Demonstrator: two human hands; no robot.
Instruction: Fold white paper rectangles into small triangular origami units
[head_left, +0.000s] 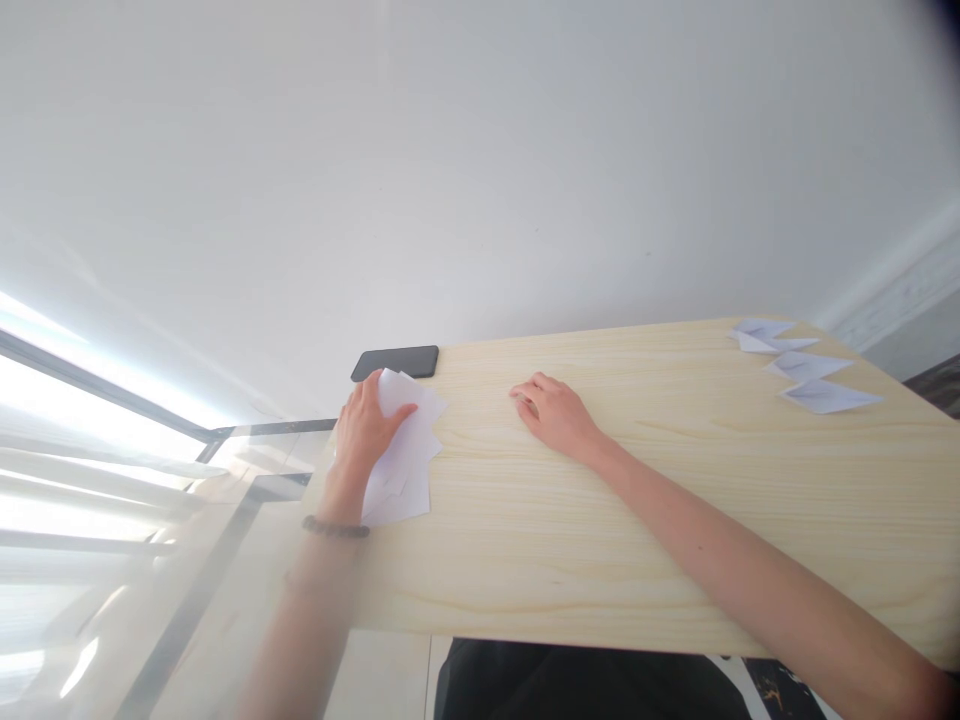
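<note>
At the table's left end, my left hand is on a loose pile of white paper sheets. Its thumb lies across the top sheet and its fingers curl at the left edge, gripping paper; how many sheets it holds is hidden. A dark bracelet circles that wrist. My right hand rests on the bare wood near the middle, fingers bent inward and thumb close to them, with nothing visible in the grasp. Several folded white paper pieces with pointed ends lie in a row at the far right.
A black phone lies at the back left edge, just behind the paper pile. The pale wooden table stands against a white wall. Sheer curtains and a bright window are at the left.
</note>
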